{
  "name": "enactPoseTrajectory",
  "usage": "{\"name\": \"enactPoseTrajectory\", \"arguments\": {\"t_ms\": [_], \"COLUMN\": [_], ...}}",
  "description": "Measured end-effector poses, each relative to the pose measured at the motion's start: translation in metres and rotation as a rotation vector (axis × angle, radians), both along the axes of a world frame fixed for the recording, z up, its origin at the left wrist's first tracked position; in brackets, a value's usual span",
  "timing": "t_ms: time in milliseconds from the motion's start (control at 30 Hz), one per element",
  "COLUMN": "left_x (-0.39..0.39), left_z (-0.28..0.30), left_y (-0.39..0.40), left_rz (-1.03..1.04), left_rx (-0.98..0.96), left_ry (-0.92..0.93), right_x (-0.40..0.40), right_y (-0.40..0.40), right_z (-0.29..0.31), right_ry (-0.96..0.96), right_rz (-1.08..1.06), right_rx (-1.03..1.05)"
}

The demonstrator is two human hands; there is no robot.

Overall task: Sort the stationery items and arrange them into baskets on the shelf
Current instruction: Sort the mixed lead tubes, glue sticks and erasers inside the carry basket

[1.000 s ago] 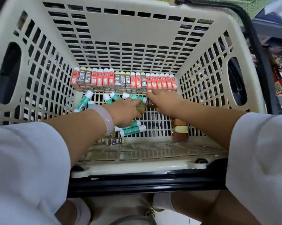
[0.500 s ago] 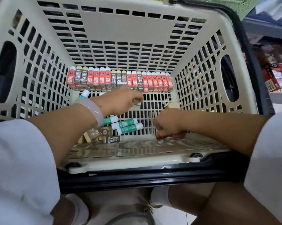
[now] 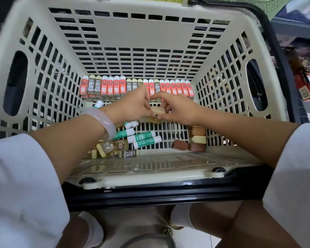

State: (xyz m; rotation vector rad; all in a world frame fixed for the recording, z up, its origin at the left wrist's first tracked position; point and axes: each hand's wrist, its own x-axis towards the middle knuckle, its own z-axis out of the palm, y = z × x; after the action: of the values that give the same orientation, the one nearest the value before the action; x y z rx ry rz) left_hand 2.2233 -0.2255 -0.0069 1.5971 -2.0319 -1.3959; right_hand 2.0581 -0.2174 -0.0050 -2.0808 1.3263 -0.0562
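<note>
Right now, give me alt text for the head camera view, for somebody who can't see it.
Two hands, left hand and right hand, together hold a small beige eraser inside a cream slotted basket. A row of red and grey erasers stands along the far wall, with green glue sticks and brown erasers loose on the floor nearer the person.

Beyond my hands (image 3: pixel 156 108) a row of red and grey 2B erasers (image 3: pixel 136 87) stands upright along the beige basket (image 3: pixel 145 43) wall; between them I pinch a cream eraser (image 3: pixel 157 111); green glue sticks (image 3: pixel 143 138) lie beneath
</note>
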Motion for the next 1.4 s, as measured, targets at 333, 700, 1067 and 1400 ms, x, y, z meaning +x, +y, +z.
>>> {"name": "enactPoseTrajectory", "arguments": {"t_ms": [333,700,1067,1400], "left_x": [0.028,0.032,0.053,0.052], "left_z": [0.002,-0.002,0.005,0.009], "left_y": [0.033,0.026,0.035,0.013], "left_rz": [-0.859,-0.758,-0.883,0.061], "left_rx": [0.248,0.247,0.132,0.41], "left_ry": [-0.607,-0.6,-1.015,-0.073], "right_x": [-0.01,-0.008,-0.004,0.015], "right_y": [0.015,0.015,0.011,0.01], "right_z": [-0.015,-0.017,-0.013,-0.004], "right_ry": [0.674,0.748,0.503,-0.007], "right_rz": [0.535,0.614,0.46,0.197], "right_rx": [0.127,0.312,0.234,0.105]}}
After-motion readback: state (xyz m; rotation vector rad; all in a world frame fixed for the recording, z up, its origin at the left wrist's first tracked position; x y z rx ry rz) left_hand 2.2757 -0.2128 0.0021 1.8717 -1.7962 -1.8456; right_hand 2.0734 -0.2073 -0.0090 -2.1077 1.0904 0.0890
